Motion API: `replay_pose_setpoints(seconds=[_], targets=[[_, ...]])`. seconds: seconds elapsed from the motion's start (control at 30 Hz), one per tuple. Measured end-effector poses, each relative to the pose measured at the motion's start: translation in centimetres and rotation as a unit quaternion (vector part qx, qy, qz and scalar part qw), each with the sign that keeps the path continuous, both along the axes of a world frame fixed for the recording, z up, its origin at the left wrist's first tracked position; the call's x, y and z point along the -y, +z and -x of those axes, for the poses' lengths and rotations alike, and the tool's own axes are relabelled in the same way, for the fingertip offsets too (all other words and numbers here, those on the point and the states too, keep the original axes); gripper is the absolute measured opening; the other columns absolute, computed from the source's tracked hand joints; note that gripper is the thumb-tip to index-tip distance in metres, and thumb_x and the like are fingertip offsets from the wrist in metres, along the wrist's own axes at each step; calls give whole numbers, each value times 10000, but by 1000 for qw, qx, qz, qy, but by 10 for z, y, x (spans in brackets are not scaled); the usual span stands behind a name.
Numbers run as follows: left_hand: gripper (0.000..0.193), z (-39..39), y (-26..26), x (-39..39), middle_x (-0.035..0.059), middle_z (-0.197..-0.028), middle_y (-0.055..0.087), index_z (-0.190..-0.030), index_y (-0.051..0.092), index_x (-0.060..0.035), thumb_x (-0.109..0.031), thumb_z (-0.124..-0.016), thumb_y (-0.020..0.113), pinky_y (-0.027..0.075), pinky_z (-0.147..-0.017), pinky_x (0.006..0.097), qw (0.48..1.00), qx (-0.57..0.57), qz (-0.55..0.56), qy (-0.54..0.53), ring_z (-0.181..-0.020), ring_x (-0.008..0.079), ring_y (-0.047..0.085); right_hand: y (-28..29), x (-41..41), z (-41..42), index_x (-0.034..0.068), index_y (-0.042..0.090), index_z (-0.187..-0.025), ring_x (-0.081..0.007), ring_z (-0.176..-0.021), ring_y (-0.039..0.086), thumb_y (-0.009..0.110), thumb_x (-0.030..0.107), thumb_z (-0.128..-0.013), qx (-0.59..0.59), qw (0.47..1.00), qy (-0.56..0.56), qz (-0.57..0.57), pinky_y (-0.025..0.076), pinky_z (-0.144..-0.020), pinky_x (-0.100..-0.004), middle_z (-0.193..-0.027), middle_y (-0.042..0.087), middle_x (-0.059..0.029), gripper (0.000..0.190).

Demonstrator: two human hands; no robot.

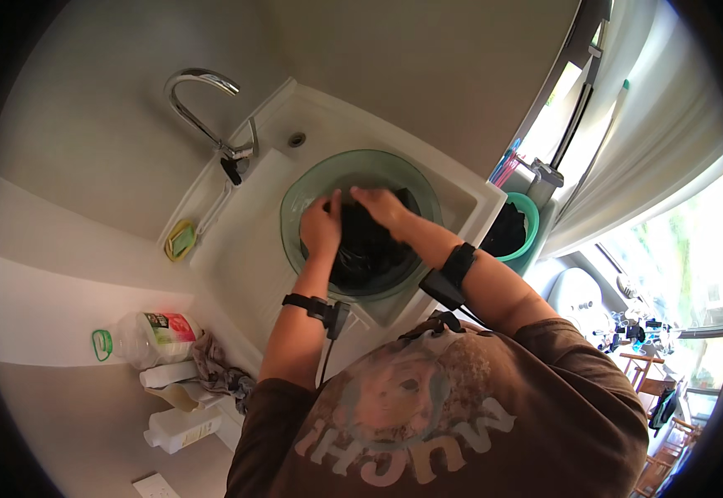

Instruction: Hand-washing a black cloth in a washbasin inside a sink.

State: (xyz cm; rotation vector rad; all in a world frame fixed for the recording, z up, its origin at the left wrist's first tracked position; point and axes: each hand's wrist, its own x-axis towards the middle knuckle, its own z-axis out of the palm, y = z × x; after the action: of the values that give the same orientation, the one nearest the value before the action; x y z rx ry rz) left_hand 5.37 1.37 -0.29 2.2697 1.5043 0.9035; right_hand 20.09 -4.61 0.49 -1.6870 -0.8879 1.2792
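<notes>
A translucent green basin (361, 159) stands in a white laundry sink, with soaked black cloth (371, 249) in it. Over the basin's left part, my left hand (321, 229) is closed, with a bit of the dark cloth at its fingers. My right hand (379, 206) is a little to the right, blurred, its fingers bent at the cloth's upper edge. The fingertips of both hands are close together but apart. How much fabric each one grips is hidden.
A chrome faucet (196, 75) rises at the sink's upper left, near a black-headed brush (232, 169) and a soap dish (181, 240). Plastic bottles (156, 339) lie left. Right of the sink (312, 103) is a turquoise bucket (533, 218) holding dark cloth.
</notes>
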Motion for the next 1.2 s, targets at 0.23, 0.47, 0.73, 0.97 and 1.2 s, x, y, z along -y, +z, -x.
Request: replay_pose_setpoints(seconds=[0.23,0.47,0.73,0.97,1.2], targets=[[629,28,-23,-20,216,-1033,649,-1335,491,-97,-446,-855,700,515,-778,450,996,45,9,-72,-922,377,636,-37,-19,-60,156,547,-1316,-401,-1050,607,610,327,-884,287,940,-14,-183,496,-891,-459,-1174,603,-233,469],[623,2,-35,21,233,-1213,507,-1530,258,-166,-404,-991,461,510,-871,473,929,-325,159,-73,-1077,375,576,-46,10,-10,203,346,-1479,-414,-1180,503,525,379,-941,487,862,128,52,493,-949,-496,-1336,409,-200,594],[665,2,-48,16,235,-1295,490,-1542,190,-131,-389,-993,464,479,-949,473,916,-344,182,-96,-1179,374,532,-45,18,5,99,311,-1493,-361,-1229,462,452,399,-972,534,820,160,130,479,-936,-480,-1357,396,-176,618],[699,2,-49,13,255,-1310,484,-1550,122,-108,-380,-998,455,470,-965,487,911,-348,197,-103,-1181,394,533,-49,11,-2,83,384,-1432,-359,-1226,472,474,394,-956,522,827,169,123,476,-938,-496,-1348,412,-176,575],[748,0,-49,11,247,-1295,501,-1559,85,-193,-379,-974,511,478,-945,489,920,-332,183,-98,-1163,394,548,-55,11,-3,84,410,-1412,-382,-1238,477,510,361,-924,523,837,135,86,475,-942,-521,-1338,436,-196,570]])
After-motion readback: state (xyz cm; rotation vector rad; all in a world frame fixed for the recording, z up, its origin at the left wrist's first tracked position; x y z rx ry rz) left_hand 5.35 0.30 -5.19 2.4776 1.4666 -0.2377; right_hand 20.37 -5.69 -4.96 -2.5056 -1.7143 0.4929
